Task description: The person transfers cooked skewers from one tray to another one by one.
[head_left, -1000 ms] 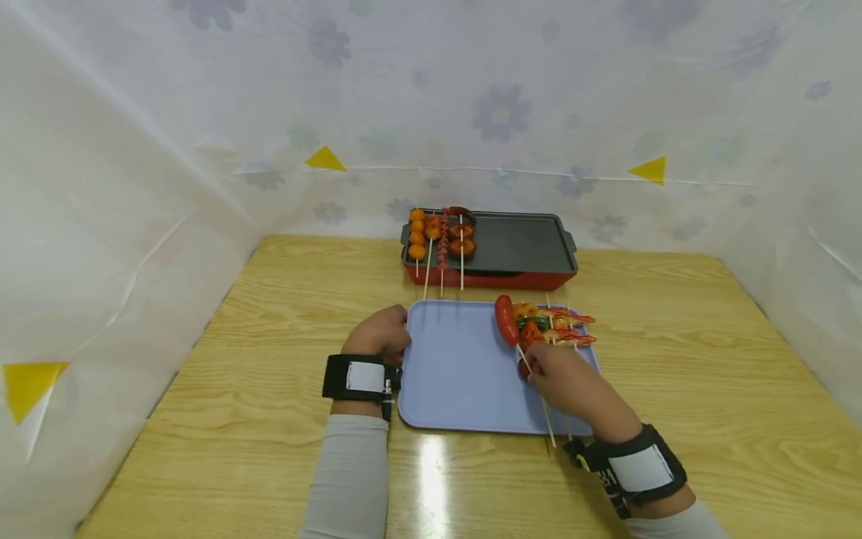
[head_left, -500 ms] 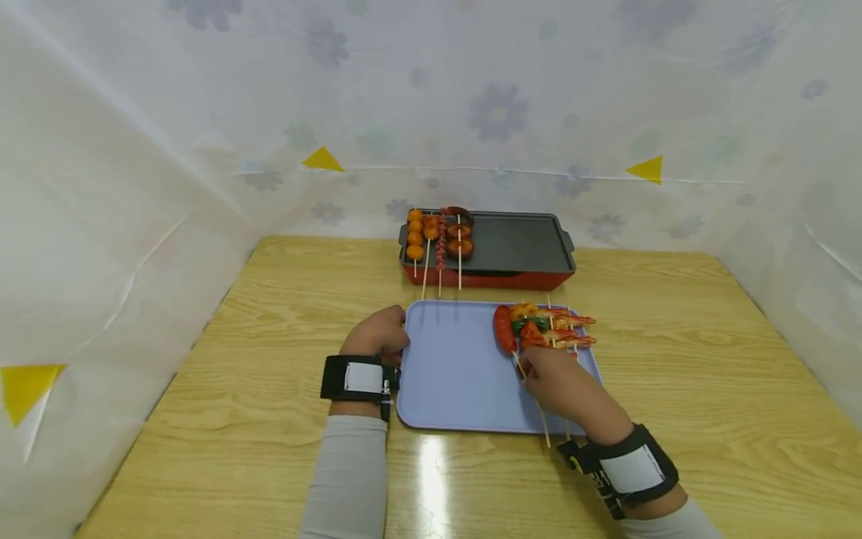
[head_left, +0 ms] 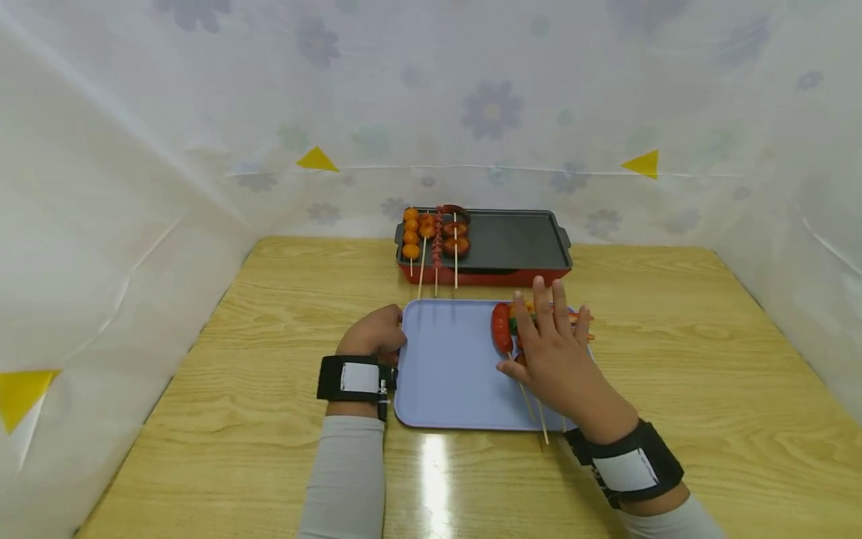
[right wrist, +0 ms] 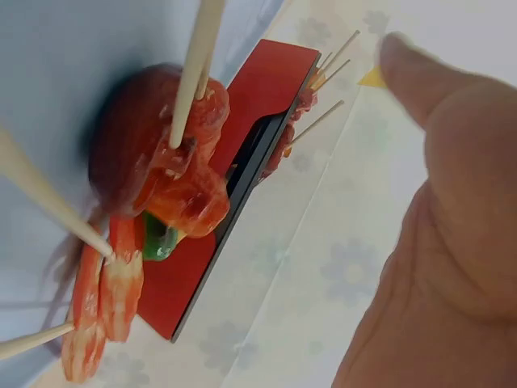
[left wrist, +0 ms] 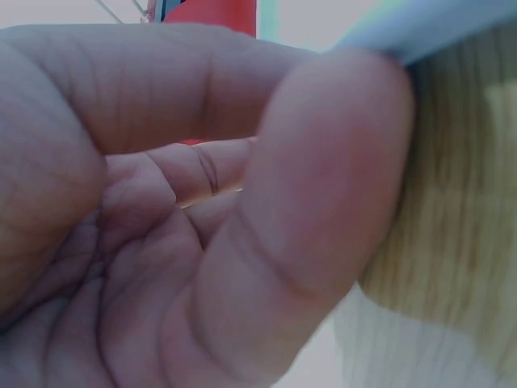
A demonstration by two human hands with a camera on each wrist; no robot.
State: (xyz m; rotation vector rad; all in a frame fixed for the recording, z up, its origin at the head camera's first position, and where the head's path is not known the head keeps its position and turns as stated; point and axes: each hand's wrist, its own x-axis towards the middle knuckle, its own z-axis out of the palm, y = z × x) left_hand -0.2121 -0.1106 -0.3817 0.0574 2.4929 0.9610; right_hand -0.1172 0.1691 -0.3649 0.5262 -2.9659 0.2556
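Note:
My left hand (head_left: 373,335) grips the left edge of a pale blue-lilac tray (head_left: 441,374); in the left wrist view its thumb (left wrist: 331,170) lies at the tray's rim. Above the right part of the tray my right hand (head_left: 557,363) is spread with straight fingers and holds nothing. A red sausage skewer (head_left: 500,328) lies on the tray just left of it, its stick pointing toward me. Under the hand are more skewers, partly hidden. The right wrist view shows shrimp (right wrist: 121,291), a glossy brown round piece (right wrist: 133,141) and a bit of green pepper (right wrist: 160,238) among them.
Behind the tray stands a grill (head_left: 518,238) with a dark plate and red base. On its left side lie skewers of orange balls (head_left: 411,238), small pink-red pieces (head_left: 437,239) and brown round slices (head_left: 456,245). A flower-patterned white curtain encloses the wooden table (head_left: 269,359).
My right hand has let go of the sausage skewer's stick, lifted and spread its fingers. The sausage skewer shifted slightly left and now lies on the tray. My left hand stays at the tray edge.

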